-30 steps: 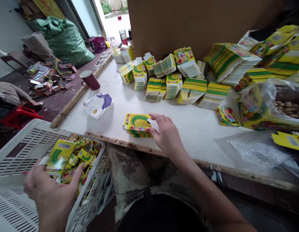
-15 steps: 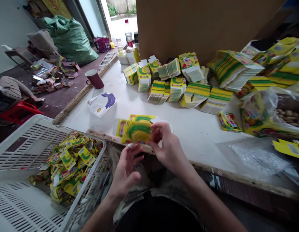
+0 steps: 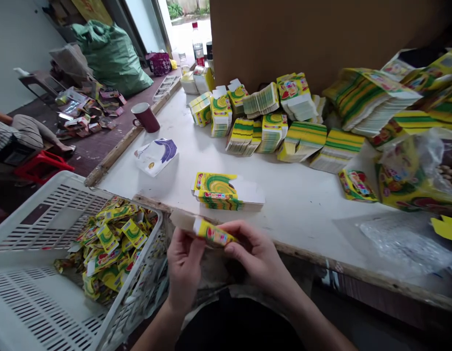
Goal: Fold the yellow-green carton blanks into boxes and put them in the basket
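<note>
Between my hands, just off the table's front edge, is a small yellow and green printed carton (image 3: pixel 215 234) with a white flap sticking out at its left end. My left hand (image 3: pixel 185 265) grips that left end, thumb in front. The right end is pinched by the thumb and fingers of my right hand (image 3: pixel 253 248). Just beyond, a stack of flat cartons (image 3: pixel 218 190) of the same print lies on the white table (image 3: pixel 291 209), with white flaps pointing right.
Left of me stands a white plastic crate (image 3: pixel 32 243) heaped with yellow cartons (image 3: pixel 112 243). A tissue pack (image 3: pixel 156 156) and a maroon mug (image 3: pixel 147 117) sit on the table's left side. Bundled cartons (image 3: pixel 273 131) line the back; a plastic bag (image 3: pixel 412 170) is at right. A person (image 3: pixel 25 131) sits far left.
One carton has come off the stack toward me and turned edge-on. My left hand, open before, has closed on its left end; my right hand has moved down and nearer.
</note>
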Demonstrator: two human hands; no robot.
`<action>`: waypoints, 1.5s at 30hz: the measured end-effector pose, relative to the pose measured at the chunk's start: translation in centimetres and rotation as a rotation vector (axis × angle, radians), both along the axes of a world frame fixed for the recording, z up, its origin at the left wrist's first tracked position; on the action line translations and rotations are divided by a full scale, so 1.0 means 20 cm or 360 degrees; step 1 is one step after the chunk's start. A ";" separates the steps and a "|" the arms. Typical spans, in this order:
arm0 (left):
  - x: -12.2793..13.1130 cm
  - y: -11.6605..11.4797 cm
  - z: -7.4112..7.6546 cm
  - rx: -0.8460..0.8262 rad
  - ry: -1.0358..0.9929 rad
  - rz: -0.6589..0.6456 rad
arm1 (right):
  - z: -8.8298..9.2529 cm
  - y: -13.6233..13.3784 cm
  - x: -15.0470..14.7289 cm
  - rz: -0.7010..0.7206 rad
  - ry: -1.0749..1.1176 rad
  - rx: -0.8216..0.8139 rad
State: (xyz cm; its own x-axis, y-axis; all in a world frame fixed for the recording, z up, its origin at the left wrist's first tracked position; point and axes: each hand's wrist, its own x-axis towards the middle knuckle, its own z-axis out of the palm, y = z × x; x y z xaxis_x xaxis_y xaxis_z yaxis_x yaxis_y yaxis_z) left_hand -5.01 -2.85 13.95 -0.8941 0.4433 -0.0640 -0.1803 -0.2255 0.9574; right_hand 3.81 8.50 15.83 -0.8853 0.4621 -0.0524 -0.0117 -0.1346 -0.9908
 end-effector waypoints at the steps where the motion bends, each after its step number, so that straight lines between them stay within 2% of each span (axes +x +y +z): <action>1: -0.02 -0.03 -0.01 -0.0045 0.0013 -0.0002 | 0.00 0.02 0.01 -0.0014 0.0016 0.0145; 4: -0.12 -0.10 0.02 -0.0050 -0.0022 -0.0225 | 0.02 0.09 0.07 -0.0030 0.0050 0.0604; 8: -0.26 -0.15 0.16 -0.0038 0.0002 -0.0795 | 0.08 0.16 0.13 0.0241 0.0072 0.1266; 11: -0.24 -0.14 0.20 -0.0478 0.0263 -0.1285 | 0.12 0.15 0.15 0.0478 0.0087 0.1704; 13: -0.16 -0.11 0.19 -0.0751 0.0422 -0.1388 | 0.12 0.12 0.15 0.0382 0.0146 0.1751; 15: -0.08 -0.10 0.15 -0.0866 0.0522 -0.1219 | 0.08 0.08 0.16 0.0000 0.0191 0.1541; 17: -0.02 -0.09 0.10 -0.0936 0.0636 -0.0998 | 0.03 0.04 0.16 -0.0368 0.0177 0.1062; 18: 0.00 -0.10 0.09 -0.0958 0.0726 -0.0927 | 0.00 0.02 0.16 -0.0417 0.0154 0.0737; 19: 0.02 -0.10 0.07 -0.0957 0.0839 -0.0875 | -0.03 0.00 0.16 -0.0371 0.0128 0.0388; 22: 0.06 -0.10 0.05 -0.0905 0.1210 -0.0768 | -0.07 -0.05 0.13 0.0054 0.0012 -0.0569; 23: 0.06 -0.10 0.05 -0.0908 0.1304 -0.0753 | -0.08 -0.05 0.11 0.0174 -0.0015 -0.0764; 25: 0.06 -0.10 0.05 -0.0945 0.1381 -0.0787 | -0.07 -0.05 0.10 0.0327 -0.0043 -0.0855; 27: 0.05 -0.10 0.06 -0.0989 0.1313 -0.0899 | -0.07 -0.03 0.10 0.0426 -0.0054 -0.0631; 31: 0.03 -0.09 0.05 -0.0990 0.1024 -0.1051 | -0.05 -0.03 0.12 0.0451 -0.0075 0.0081; 34: 0.03 -0.07 0.01 -0.0952 0.1112 -0.1062 | -0.05 -0.05 0.12 0.0498 -0.0113 0.0516; 37: 0.03 -0.08 -0.02 -0.1088 0.1229 -0.0890 | -0.07 -0.04 0.11 0.0337 -0.0061 0.0693; 39: 0.02 -0.10 -0.02 -0.1217 0.1164 -0.0809 | -0.10 -0.02 0.11 0.0185 -0.0033 0.0755; 40: 0.01 -0.11 -0.02 -0.1268 0.1132 -0.0815 | -0.11 0.00 0.11 0.0185 -0.0035 0.0803; 45: -0.09 -0.17 0.07 -0.1331 0.1120 -0.0974 | -0.08 0.10 0.14 0.0514 -0.0153 0.0960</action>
State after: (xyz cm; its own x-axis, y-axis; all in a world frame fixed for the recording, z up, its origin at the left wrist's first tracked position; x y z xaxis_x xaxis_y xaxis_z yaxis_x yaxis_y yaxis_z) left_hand -6.77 -6.32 15.26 -0.5105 0.8517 -0.1185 0.5675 0.4373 0.6976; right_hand 6.64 10.52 14.16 -0.9877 0.1492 0.0461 0.0278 0.4587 -0.8881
